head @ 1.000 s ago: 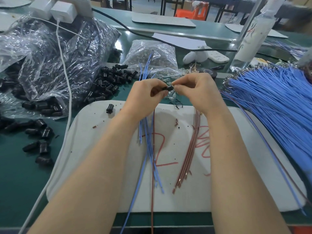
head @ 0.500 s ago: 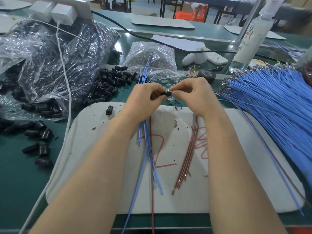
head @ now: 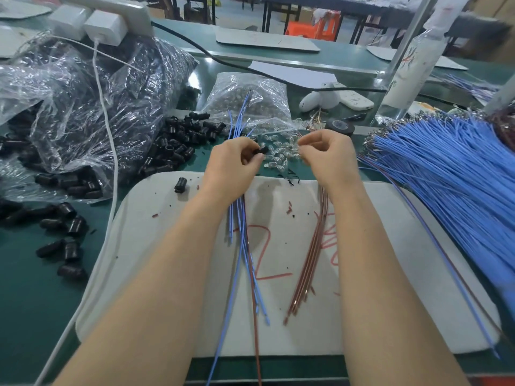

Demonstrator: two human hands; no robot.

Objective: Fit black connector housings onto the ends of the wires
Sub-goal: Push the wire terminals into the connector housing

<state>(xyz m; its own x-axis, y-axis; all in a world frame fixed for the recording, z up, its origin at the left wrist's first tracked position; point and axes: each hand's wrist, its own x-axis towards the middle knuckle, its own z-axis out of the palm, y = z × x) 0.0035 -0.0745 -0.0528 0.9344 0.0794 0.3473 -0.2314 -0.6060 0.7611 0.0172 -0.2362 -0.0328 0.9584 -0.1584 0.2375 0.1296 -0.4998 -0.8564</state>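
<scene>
A green bench (head: pixel 33 316) carries a white mat (head: pixel 156 274) under both forearms. The left hand (head: pixel 234 162) pinches one black connector housing (head: pixel 260 151) and grips a few blue wires (head: pixel 239 246). The right hand (head: pixel 326 154) has curled fingers, and what it holds, if anything, cannot be told. Most of the work seems left: loose housings (head: pixel 178 146) are heaped to the left and a big wire bundle (head: pixel 446 176) crowds the right. The mat lies open nearer the person.
</scene>
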